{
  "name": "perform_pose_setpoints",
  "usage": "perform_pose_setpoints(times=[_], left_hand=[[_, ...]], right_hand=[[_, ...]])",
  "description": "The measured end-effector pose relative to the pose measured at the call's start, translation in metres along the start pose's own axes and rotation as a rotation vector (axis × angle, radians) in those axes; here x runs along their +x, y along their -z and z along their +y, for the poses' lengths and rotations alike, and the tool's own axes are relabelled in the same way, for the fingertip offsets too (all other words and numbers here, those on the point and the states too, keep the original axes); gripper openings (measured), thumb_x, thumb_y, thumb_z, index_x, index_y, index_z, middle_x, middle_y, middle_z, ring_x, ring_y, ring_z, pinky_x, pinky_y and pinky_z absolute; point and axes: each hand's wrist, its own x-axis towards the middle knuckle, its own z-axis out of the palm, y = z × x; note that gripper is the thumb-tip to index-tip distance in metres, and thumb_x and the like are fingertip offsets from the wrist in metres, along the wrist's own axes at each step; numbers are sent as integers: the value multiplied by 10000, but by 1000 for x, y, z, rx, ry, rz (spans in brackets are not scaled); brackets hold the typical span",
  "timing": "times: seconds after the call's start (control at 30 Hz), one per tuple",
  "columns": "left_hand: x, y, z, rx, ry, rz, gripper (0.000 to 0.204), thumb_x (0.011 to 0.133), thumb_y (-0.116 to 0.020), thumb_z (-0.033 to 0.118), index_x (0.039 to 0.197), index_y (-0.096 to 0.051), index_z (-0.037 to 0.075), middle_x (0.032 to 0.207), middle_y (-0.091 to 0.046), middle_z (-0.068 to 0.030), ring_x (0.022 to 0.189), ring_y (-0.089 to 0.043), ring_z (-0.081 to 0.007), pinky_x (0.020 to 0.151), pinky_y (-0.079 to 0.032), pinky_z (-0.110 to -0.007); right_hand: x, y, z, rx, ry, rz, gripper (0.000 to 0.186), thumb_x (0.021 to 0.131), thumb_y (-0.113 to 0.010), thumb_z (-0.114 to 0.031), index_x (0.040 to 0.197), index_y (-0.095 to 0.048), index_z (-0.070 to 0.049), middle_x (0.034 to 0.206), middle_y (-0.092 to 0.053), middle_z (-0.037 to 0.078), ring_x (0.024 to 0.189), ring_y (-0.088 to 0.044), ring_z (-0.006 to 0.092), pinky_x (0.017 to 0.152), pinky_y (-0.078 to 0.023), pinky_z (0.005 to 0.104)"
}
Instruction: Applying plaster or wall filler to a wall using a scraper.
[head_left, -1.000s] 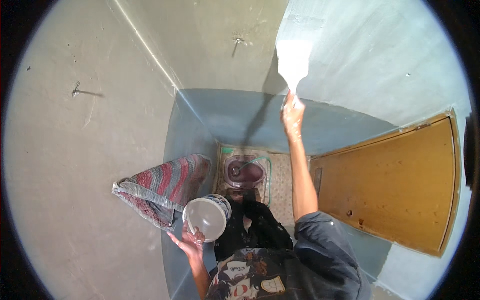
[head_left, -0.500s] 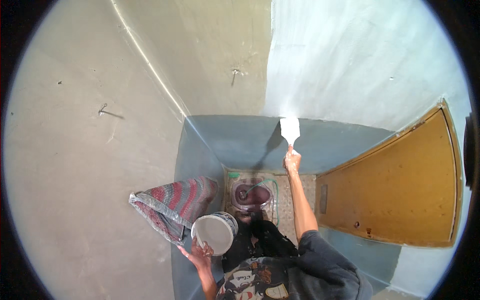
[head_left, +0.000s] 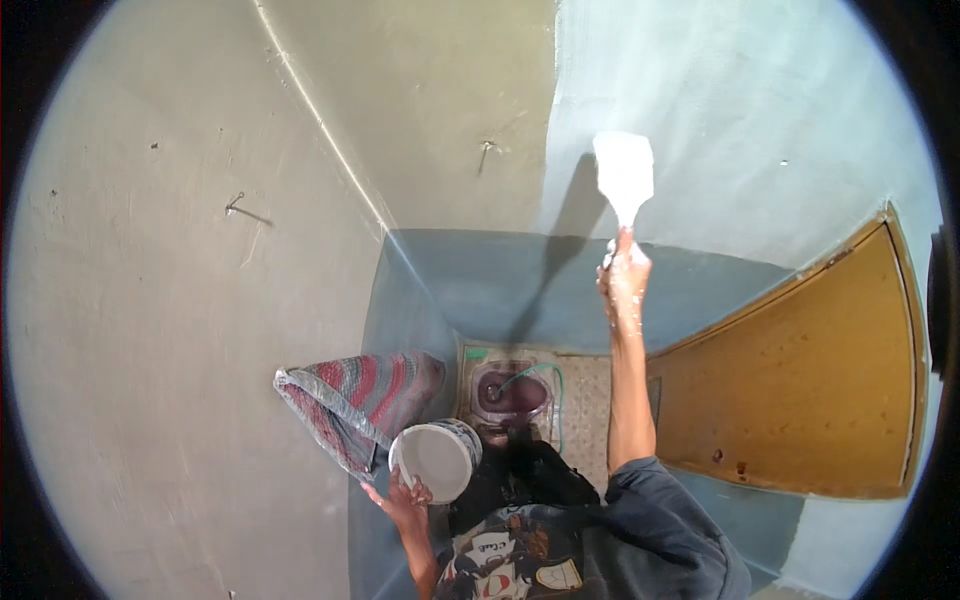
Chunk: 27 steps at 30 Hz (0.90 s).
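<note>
The white paddle-shaped brush [head_left: 625,168] is before the pale wall part [head_left: 720,120], gripped by the right hand [head_left: 626,272]. The left hand [head_left: 408,508] holds the bucket [head_left: 470,442] at its rim; inside looks whitish, content I cannot tell. A striped cloth [head_left: 385,395] is just beside.

White brush [head_left: 625,172], head up, open bucket [head_left: 437,460] lower left

The flat-bladed tool [head_left: 626,170] is white, the bucket [head_left: 467,438] whitish, the sack [head_left: 385,392] striped red and grey, the door [head_left: 800,375] golden brown, the upper wall [head_left: 430,110] beige beside pale blue-white, the lower wall [head_left: 480,270] blue-grey, the squat pan [head_left: 522,402] maroon, and the hose [head_left: 560,390] green.
</note>
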Motion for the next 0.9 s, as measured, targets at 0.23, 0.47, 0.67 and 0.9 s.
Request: perform_pose_setpoints(times=[0.23,0.47,0.67,0.9], left_hand=[[2,1,2,-24,0,-112,818,651,-218,768,986,-415,48,504,-386,-65,362,-276,-114,374,-231,-234],[15,7,-7,-46,59,-106,833,650,-203,768,1108,-359,90,576,-424,-89,399,-352,-147,358,-281,-240],[31,-4,-17,29,53,-164,781,671,-203,749,1137,-341,138,644,-467,-84,417,-386,-165,353,-290,-240],[45,-54,-23,398,-71,-268,748,720,-161,707,1201,-302,153,743,-501,-73,449,-390,-123,352,-266,-200]], right_hand=[[55,-5,1,-50,159,-55,388,867,-395,-330,583,-395,-66,478,-316,-38,400,-274,46,355,-227,227],[67,52,175,-445,213,32,430,854,-412,-324,541,-398,-31,457,-355,-2,406,-307,78,374,-269,283],[-15,130,248,-743,-219,-144,476,818,-416,-438,506,-397,-79,438,-396,18,390,-366,106,361,-297,297],[-161,165,153,-622,-738,-273,513,748,-452,-538,574,-531,-63,422,-408,47,360,-386,133,305,-272,322]])
